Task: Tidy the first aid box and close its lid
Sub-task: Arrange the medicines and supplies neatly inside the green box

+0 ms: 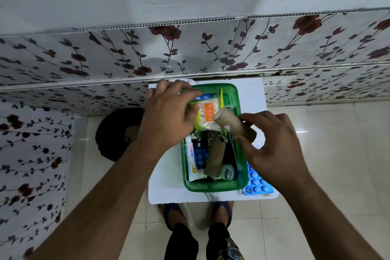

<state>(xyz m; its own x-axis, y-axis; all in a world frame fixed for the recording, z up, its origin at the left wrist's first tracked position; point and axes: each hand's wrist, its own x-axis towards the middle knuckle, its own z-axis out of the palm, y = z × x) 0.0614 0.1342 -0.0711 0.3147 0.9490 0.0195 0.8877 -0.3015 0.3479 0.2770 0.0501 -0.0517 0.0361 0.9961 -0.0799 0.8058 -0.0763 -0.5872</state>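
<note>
first aid box [213,188] sits open on the white table [168,194], lid not seen. left hand [168,120] pinches a cotton bud packet [207,115] above it; right hand [272,143] grips a brown bandage roll [232,124], likely lifted clear to rearrange contents. blue blister pack [256,183] lies outside, near right.

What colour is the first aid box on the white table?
Translucent green first aid box, seen best in the head view.
</note>
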